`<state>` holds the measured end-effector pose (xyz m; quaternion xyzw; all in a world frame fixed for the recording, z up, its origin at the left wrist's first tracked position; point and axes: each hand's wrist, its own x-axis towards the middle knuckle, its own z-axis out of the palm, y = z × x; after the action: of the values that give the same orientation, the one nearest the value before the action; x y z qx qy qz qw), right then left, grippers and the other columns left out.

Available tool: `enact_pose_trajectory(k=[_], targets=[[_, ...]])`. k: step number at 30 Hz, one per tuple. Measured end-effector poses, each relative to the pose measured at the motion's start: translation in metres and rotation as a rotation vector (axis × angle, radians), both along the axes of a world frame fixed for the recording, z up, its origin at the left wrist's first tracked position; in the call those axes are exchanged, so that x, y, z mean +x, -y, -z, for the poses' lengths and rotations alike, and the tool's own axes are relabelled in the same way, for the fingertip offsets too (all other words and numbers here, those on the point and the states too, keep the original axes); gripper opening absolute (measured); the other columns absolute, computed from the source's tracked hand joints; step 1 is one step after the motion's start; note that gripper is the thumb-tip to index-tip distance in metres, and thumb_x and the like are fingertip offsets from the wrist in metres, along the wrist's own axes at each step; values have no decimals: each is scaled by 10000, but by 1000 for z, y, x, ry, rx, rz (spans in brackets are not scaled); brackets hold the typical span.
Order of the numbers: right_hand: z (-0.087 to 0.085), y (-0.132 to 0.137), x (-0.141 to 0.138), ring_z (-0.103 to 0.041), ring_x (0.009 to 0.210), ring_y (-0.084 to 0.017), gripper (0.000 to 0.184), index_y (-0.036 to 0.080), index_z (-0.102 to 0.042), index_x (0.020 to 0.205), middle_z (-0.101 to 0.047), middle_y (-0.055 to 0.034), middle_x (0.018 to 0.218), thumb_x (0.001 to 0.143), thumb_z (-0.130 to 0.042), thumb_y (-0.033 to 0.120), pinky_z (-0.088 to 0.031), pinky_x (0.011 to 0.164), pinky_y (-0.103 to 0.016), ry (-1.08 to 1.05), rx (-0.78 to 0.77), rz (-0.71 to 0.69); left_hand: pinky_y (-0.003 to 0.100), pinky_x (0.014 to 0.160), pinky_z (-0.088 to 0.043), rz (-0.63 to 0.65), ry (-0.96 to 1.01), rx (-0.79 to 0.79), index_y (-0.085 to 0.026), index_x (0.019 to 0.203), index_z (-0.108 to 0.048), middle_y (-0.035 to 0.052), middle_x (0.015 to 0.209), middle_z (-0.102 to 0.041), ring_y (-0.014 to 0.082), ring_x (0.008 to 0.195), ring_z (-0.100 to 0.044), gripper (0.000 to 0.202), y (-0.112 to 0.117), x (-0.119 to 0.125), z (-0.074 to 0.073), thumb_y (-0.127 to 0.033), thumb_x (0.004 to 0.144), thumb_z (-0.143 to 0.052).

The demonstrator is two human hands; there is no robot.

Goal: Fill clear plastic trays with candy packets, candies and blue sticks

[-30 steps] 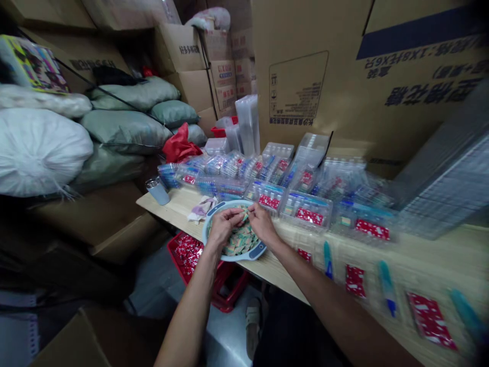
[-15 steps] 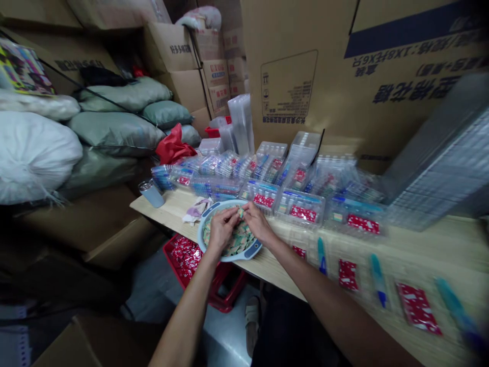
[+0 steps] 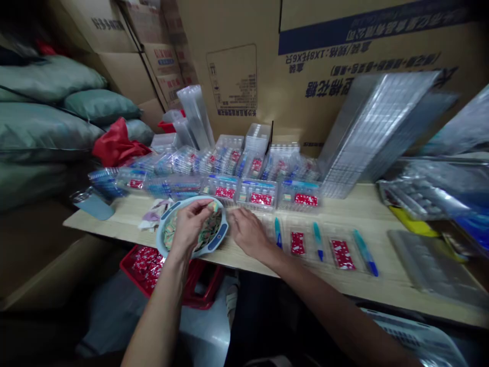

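The step in hand looks like picking single pieces out of a bowl (image 3: 163, 243); the left hand (image 3: 188, 227) hovers over it with thumb and fingers drawn narrow on what appears to be one small packet (image 3: 213, 206), held at the bowl's one o'clock rim. The right hand (image 3: 248, 234) lies at three o'clock of the bowl, fingers spread wide and flat on the wooden table (image 3: 367, 204), holding nothing.

The bowl sits at eight o'clock of the view, close to the table's near edge; it is pale blue with dark blue grips and heaped with loose packets (image 3: 206, 233) in green and tan, too blurred to read.

At three o'clock of the right hand a clear tray (image 3: 328, 239) lies open on the table, with blue pens (image 3: 317, 240) and red sachets (image 3: 297, 243) alternating in its pockets; a next move towards it would call for a light pinch that keeps the packet flat, and a careful aim at a narrow pocket without nudging the pens.

At twelve to one o'clock of the bowl stand filled clear boxes (image 3: 260, 194); a red crate (image 3: 147, 265) sits below the table edge at seven o'clock.
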<state>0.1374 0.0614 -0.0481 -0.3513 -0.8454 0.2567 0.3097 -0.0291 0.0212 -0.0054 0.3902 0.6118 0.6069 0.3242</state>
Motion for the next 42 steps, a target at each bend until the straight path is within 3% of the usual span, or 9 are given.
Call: enact_pose_trajectory(k=[3,6,10,16,21,26,35,42], targets=[[12,23,55,-563,1054,-287,259,144,-680,1045,-651,-134,1069,914,-459,117,-418,943,-414,365,68,54,219,620,-445,169,-132,-66,-149,953,-761,0,742,-680,111,628,-561,316,-13,34,7,-333,698,-788],[28,43,85,-528,1158,-316,319,122,-695,1119,-640,-160,1209,868,-499,94,-397,967,-432,521,89,45,211,636,-452,287,-304,-163,-140,982,-762,-1,739,-675,115,655,-579,254,-38,63,30,-204,746,-693],[44,55,93,-473,1266,-313,444,108,-643,1292,-547,-164,1429,874,-494,98,-346,1044,-436,516,114,36,231,704,-494,302,-637,-390,-121,997,-769,24,792,-722,148,738,-638,318,-73,82,57,-94,702,-654],[49,55,94,-496,1227,-309,419,125,-662,1261,-554,-164,1418,879,-490,124,-346,1032,-438,483,100,37,288,801,-513,380,-853,-469,-159,811,-803,62,800,-767,217,815,-693,241,-102,84,65,-55,653,-655],[50,58,97,-485,1221,-316,452,128,-648,1276,-560,-168,1396,841,-526,137,-339,1036,-437,473,92,27,294,812,-510,481,-965,-394,-193,790,-803,46,810,-773,234,868,-696,256,-104,88,73,-52,660,-633],[52,59,98,-478,1226,-317,483,129,-639,1283,-546,-171,1403,809,-545,142,-336,1031,-432,454,90,12,271,776,-482,527,-1046,-296,-168,943,-781,36,806,-744,192,792,-657,380,-98,87,79,-4,688,-552],[49,61,101,-479,1225,-324,478,125,-638,1278,-554,-176,1393,812,-536,146,-324,1042,-452,450,73,-5,266,744,-474,527,-1113,-269,-147,914,-745,49,813,-720,188,772,-642,286,-92,82,85,-16,737,-562],[49,63,100,-476,1231,-331,500,107,-625,1306,-539,-183,1425,816,-545,163,-322,1055,-456,468,60,-14,314,817,-494,446,-1175,-259,-124,940,-725,125,981,-712,222,882,-654,258,-81,91,83,-30,792,-535]])
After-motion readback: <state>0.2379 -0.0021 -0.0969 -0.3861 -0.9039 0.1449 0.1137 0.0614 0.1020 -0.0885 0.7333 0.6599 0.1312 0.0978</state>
